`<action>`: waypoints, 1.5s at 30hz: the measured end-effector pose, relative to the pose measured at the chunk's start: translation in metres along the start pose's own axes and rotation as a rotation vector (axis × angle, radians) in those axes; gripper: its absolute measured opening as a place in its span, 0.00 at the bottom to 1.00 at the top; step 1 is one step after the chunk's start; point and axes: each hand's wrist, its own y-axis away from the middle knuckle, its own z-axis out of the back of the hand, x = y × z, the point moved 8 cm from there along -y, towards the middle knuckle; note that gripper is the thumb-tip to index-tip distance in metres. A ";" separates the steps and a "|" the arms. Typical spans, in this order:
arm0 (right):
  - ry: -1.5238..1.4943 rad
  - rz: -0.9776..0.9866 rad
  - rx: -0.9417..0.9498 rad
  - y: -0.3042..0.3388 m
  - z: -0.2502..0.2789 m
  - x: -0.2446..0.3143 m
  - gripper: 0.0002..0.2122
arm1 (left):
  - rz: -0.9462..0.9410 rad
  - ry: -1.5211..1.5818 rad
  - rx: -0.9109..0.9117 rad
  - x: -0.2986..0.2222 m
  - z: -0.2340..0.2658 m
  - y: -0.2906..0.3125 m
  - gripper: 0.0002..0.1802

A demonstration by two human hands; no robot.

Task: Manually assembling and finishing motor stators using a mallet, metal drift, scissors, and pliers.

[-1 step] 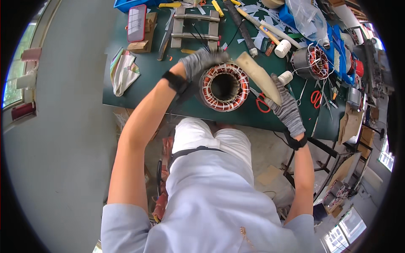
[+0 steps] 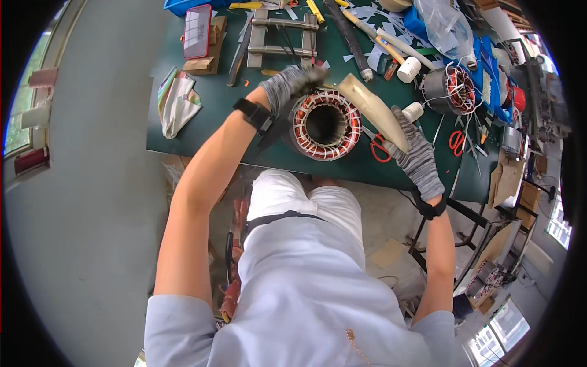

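Your grey-gloved right hand [image 2: 419,160] grips one cream, curved, club-like block [image 2: 372,111] beside the nearer ring-shaped, copper-wound stator [image 2: 328,150], one of two on the green bench [image 2: 217,104]. Your grey-gloved left hand [image 2: 292,84] is at that stator's upper-left rim; whether it grips anything, I cannot tell.

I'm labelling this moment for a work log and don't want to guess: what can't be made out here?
Head view, blurred: whether the left grip holds anything.
Head view, hidden: some fingers of the right grip, behind the curved pale block.
Head view, shadowed: the depths of the wound ring.
Head view, cut off by the top edge: part of the blue bin.
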 end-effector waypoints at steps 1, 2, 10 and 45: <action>0.206 0.063 0.040 -0.001 0.001 0.016 0.28 | 0.006 0.245 0.025 0.015 0.003 -0.003 0.14; 0.216 0.201 -0.073 -0.001 0.009 0.026 0.28 | 0.007 0.322 0.060 0.020 0.005 -0.006 0.16; 0.105 0.002 0.076 -0.026 -0.019 0.027 0.25 | 0.061 0.622 0.109 0.045 0.015 -0.002 0.20; 0.195 -0.066 -0.100 0.021 -0.033 0.031 0.29 | -0.256 0.554 0.155 0.084 0.001 0.073 0.20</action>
